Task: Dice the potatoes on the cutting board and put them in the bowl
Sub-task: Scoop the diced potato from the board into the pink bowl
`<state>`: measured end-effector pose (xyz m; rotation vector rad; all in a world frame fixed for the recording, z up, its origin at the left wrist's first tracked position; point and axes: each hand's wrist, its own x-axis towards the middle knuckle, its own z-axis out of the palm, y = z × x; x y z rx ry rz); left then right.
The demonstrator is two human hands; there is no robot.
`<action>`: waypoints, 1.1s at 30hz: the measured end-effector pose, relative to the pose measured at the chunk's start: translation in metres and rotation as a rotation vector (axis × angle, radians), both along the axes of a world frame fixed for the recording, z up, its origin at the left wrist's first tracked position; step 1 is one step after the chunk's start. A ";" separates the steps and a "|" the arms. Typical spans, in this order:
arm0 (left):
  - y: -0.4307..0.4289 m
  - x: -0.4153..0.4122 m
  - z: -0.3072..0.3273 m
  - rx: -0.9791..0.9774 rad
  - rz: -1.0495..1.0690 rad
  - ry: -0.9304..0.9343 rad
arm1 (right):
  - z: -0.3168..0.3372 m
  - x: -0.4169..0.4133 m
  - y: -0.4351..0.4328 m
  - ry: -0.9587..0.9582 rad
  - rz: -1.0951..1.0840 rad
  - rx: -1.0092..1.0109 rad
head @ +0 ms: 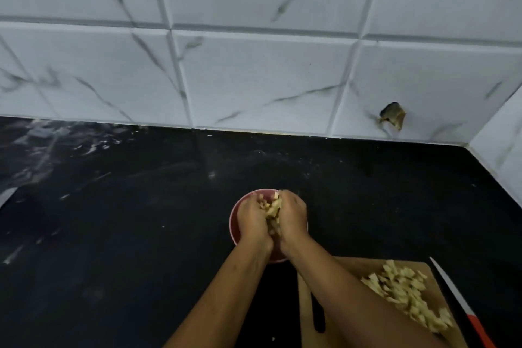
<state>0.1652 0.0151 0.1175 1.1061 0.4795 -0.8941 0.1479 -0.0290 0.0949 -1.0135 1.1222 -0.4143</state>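
diced potato (273,210) is cupped between left hand (252,220) and right hand (293,217) | bowl (236,215) beneath (largely hidden) | dice pile (406,294) on cutting board (306,305) | knife (463,305) laid alongside

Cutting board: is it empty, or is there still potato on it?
Not empty: a pile of diced potato lies on the cutting board, beside the knife.

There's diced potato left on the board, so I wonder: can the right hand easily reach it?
Probably yes: the right hand, now cupping dice over the bowl, has nothing between it and the heap; the knife lies beyond.
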 end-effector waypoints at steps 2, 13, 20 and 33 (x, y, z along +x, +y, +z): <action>0.001 0.009 -0.007 0.031 -0.041 0.004 | -0.011 0.006 -0.003 0.091 0.037 -0.049; -0.030 0.019 -0.012 0.133 -0.096 -0.174 | -0.015 0.002 -0.063 0.244 0.151 -0.370; -0.088 -0.002 -0.007 -0.008 -0.268 -0.114 | -0.013 -0.033 -0.133 0.363 0.170 -0.596; -0.134 -0.055 -0.014 -0.158 0.048 -0.264 | 0.012 -0.112 -0.192 0.363 0.310 -0.465</action>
